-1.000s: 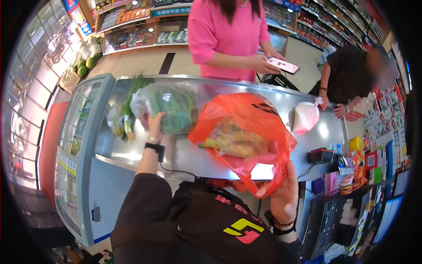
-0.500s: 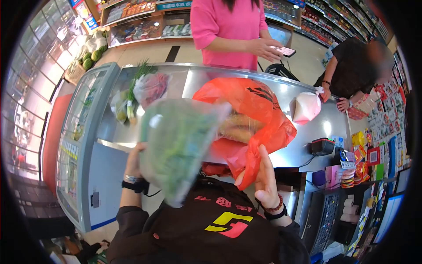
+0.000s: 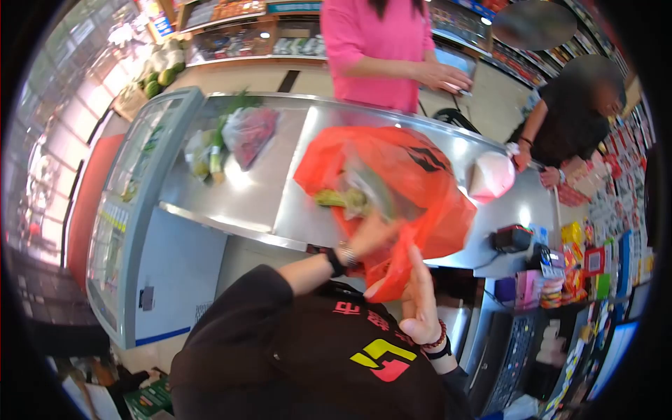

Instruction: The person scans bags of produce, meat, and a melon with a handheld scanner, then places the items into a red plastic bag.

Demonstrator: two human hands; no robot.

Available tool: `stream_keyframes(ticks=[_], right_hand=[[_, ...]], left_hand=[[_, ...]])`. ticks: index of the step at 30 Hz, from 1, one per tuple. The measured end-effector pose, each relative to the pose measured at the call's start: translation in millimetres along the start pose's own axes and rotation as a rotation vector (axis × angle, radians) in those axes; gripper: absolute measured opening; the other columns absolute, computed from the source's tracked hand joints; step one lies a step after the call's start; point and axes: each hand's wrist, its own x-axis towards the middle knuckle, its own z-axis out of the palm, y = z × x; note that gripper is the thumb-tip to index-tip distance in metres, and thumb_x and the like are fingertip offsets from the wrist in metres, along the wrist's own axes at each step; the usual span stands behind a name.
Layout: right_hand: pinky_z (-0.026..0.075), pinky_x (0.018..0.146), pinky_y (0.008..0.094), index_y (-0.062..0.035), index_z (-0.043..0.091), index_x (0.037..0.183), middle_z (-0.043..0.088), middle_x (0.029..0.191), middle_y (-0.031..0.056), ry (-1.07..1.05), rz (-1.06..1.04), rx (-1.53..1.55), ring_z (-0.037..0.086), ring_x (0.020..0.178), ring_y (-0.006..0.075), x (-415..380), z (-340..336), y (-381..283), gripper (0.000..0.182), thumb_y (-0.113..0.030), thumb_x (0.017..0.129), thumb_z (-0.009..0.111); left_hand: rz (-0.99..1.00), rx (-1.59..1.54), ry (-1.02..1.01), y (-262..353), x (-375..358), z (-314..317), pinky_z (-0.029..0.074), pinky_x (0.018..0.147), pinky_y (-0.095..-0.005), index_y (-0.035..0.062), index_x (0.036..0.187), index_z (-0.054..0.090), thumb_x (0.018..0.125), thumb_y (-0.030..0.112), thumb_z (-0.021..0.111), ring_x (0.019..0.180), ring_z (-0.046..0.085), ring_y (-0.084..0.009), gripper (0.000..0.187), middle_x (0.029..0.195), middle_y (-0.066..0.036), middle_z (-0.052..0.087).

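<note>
A red plastic carrier bag (image 3: 444, 210) lies open on the metal counter, its mouth towards me. My left hand (image 3: 374, 236), blurred, reaches into that mouth with its fingers around a clear bag of green vegetables (image 3: 378, 187); the exact grip is hard to see. Yellow-green produce (image 3: 330, 199) shows beside the clear bag. My right hand (image 3: 418, 299) holds the near edge of the red bag, fingers pointing up along it and thumb apart. Part of that hand is hidden behind the plastic.
Bagged produce (image 3: 252, 133) and green stalks (image 3: 215, 150) lie on the counter (image 3: 273, 175) at left, beside a glass-fronted cooler (image 3: 143, 210). A person in pink (image 3: 378, 56) stands opposite. Another person's hand (image 3: 521, 155) touches a white-and-pink bag (image 3: 490, 176). A black device (image 3: 512, 238) sits at right.
My left hand has swung right and forward, carrying the clear bag of green vegetables from beside the red bag into its mouth. My right hand stays at the red bag's edge.
</note>
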Motion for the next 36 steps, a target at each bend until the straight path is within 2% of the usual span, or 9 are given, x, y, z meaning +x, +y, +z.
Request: stream_keyframes(ticks=[1,3,6,12,19,25,26,30,36], right_hand=[[0.017,0.119,0.0419,0.0062,0.002,0.155,0.007,0.163,0.0194,0.003,-0.052,-0.067,0.017,0.149,0.0283,7,0,1,0.109,-0.036,0.084,0.072],[0.018,0.119,0.0424,0.0044,0.004,0.156,0.011,0.162,0.0196,0.09,0.013,0.066,0.021,0.148,0.0284,13,7,-9,0.113,-0.047,0.083,0.073],[0.048,0.097,0.0433,-0.0009,0.01,0.157,0.019,0.16,0.0197,0.367,-0.01,0.068,0.059,0.112,0.0312,15,2,-5,0.116,-0.053,0.077,0.075],[0.056,0.081,0.0396,-0.0004,0.013,0.156,0.029,0.155,0.0228,0.411,-0.073,0.064,0.063,0.103,0.0294,25,-6,-1,0.108,-0.052,0.08,0.071],[0.059,0.057,0.0311,0.0025,0.011,0.154,0.043,0.143,0.0228,0.586,-0.073,0.052,0.059,0.111,0.0271,42,-17,12,0.106,-0.045,0.082,0.072],[0.055,0.049,0.0236,0.0032,0.012,0.154,0.046,0.142,0.022,0.599,-0.01,0.014,0.062,0.108,0.0232,78,-10,4,0.097,-0.044,0.089,0.067],[0.055,0.049,0.0232,0.0032,0.013,0.154,0.046,0.142,0.0214,0.63,0.006,0.001,0.062,0.108,0.023,80,-10,5,0.096,-0.043,0.09,0.066],[0.054,0.052,0.0211,0.004,0.02,0.152,0.047,0.142,0.0191,0.702,0.068,-0.065,0.062,0.107,0.0219,89,-8,5,0.087,-0.039,0.092,0.065],[0.048,0.064,0.0204,0.0055,0.043,0.143,0.058,0.127,0.0132,0.737,0.34,-0.58,0.059,0.096,0.0117,97,-13,-4,0.062,-0.011,0.087,0.062]], left_hand=[[0.413,0.054,-0.174,-16,0,11,0.053,0.081,-0.0405,-0.0018,0.123,0.054,0.092,0.023,0.065,0.094,0.065,-0.0223,0.041,0.102,-0.014,0.069],[0.554,0.237,-0.658,-83,32,19,0.052,0.084,-0.0365,-0.0022,0.107,0.067,0.092,0.02,0.06,0.093,0.067,-0.0212,0.028,0.105,-0.014,0.072],[0.079,0.472,-0.809,38,-27,-37,0.053,0.087,-0.03,0.0045,0.116,0.067,0.1,0.023,0.058,0.097,0.065,-0.0117,0.027,0.103,-0.005,0.07],[0.055,-0.061,-0.058,27,-19,-227,0.053,0.086,-0.0296,0.0067,0.111,0.07,0.095,0.03,0.064,0.102,0.066,-0.0134,0.029,0.11,-0.006,0.071],[-0.089,0.562,1.097,-68,-7,-488,0.049,0.095,-0.0376,-0.002,0.116,0.066,0.082,0.014,0.06,0.11,0.065,-0.034,0.038,0.112,-0.022,0.069],[-0.287,0.841,1.382,-92,20,-594,0.042,0.107,-0.0417,0.0008,0.144,0.041,0.079,0.012,0.067,0.136,0.042,-0.0405,0.072,0.146,-0.027,0.043],[-0.297,0.77,1.319,-93,28,-602,0.037,0.111,-0.0506,0.0141,0.154,0.027,0.079,0.013,0.069,0.145,0.025,-0.0414,0.086,0.16,-0.022,0.022],[-0.667,0.989,1.124,-28,46,-554,0.033,0.109,-0.065,0.0385,0.152,0.03,0.084,0.016,0.068,0.15,0.016,-0.0378,0.081,0.166,-0.01,0.007],[-0.577,1.296,1.065,-62,53,-587,0.049,0.095,-0.0552,0.0251,0.132,0.054,0.094,0.017,0.049,0.132,0.045,-0.041,0.039,0.142,-0.012,0.049]])
